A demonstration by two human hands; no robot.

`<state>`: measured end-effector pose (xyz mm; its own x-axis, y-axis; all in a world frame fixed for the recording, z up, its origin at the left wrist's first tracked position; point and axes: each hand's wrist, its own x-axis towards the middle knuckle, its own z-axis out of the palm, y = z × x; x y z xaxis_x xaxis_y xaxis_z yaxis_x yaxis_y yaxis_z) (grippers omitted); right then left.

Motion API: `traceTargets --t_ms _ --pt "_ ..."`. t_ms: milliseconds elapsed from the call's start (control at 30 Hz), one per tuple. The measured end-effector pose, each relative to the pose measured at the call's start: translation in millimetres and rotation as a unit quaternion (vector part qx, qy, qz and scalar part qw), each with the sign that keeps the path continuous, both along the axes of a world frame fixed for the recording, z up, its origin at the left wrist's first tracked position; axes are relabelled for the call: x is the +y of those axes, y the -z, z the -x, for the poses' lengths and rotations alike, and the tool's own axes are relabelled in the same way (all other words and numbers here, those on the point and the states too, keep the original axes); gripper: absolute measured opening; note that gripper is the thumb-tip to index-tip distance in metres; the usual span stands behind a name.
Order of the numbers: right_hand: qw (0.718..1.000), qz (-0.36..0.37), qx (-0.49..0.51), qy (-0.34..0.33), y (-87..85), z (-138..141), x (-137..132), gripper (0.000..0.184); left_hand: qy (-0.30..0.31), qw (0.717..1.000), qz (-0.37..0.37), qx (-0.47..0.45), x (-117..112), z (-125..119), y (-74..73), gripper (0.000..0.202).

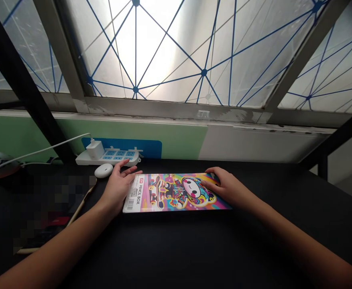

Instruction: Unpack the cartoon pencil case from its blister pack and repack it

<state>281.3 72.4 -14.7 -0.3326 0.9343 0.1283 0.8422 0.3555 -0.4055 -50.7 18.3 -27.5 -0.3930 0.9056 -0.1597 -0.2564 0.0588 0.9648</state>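
A flat, brightly coloured pencil box [169, 192] with a cartoon picture lies on the black table [194, 249]. My left hand [118, 188] rests at its left end, fingers stretched out and touching the edge. On the box's right end lies my right hand [226, 188], fingers spread over the lid and the far corner. Neither hand grips anything else.
A white power strip [108, 157] with a charger plugged in sits at the back by the wall, its cable running left. A small white oval case [103, 170] lies just in front of it. A wooden stick [79, 206] and blurred items lie at the left.
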Motion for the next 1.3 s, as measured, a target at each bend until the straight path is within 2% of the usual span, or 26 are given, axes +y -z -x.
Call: traceTargets --t_ms 133,267,333,433,533,767,867,967,1067,1200,1300 --pt "1.000 -0.001 0.011 0.024 -1.4 -3 -1 0.053 -0.012 0.999 0.038 0.036 0 -2 1.6 0.036" --pt "0.999 -0.025 0.037 0.028 -7.4 -5 0 0.050 0.011 0.999 0.034 0.038 -2 -3 2.7 0.025" --pt "0.996 -0.066 0.048 0.023 -11.9 -5 -2 0.049 0.022 0.999 0.002 0.043 -5 -3 1.4 0.032" --pt "0.989 -0.139 0.057 0.011 -18.0 -4 -8 0.048 0.018 0.994 -0.091 0.060 -10 -4 -2.2 0.041" --pt "0.982 -0.175 0.069 -0.011 -22.5 -1 -18 0.043 -0.004 0.985 -0.159 0.066 -13 -6 -4.5 0.040" --pt "0.972 -0.209 0.036 -0.100 -29.7 6 -36 0.028 -0.014 0.978 -0.204 0.033 -13 -4 -6.9 0.038" --pt "0.971 -0.176 0.006 -0.162 -24.6 11 -39 0.019 0.004 0.974 -0.215 0.066 -16 -2 -12.0 0.043" --pt "0.968 -0.143 -0.037 -0.201 -14.6 18 -39 0.010 0.044 0.967 -0.195 0.160 -19 -2 -14.9 0.034" --pt "0.958 -0.151 -0.062 -0.234 -6.6 22 -38 0.013 0.085 0.930 -0.173 0.312 -19 -2 -10.3 0.029" --pt "0.951 -0.156 -0.070 -0.259 -4.1 23 -38 0.009 0.138 0.833 -0.166 0.509 -16 -1 5.1 0.050" --pt "0.947 -0.157 -0.082 -0.268 -6.4 22 -39 0.008 0.184 0.773 -0.145 0.589 -15 0 13.2 0.056"
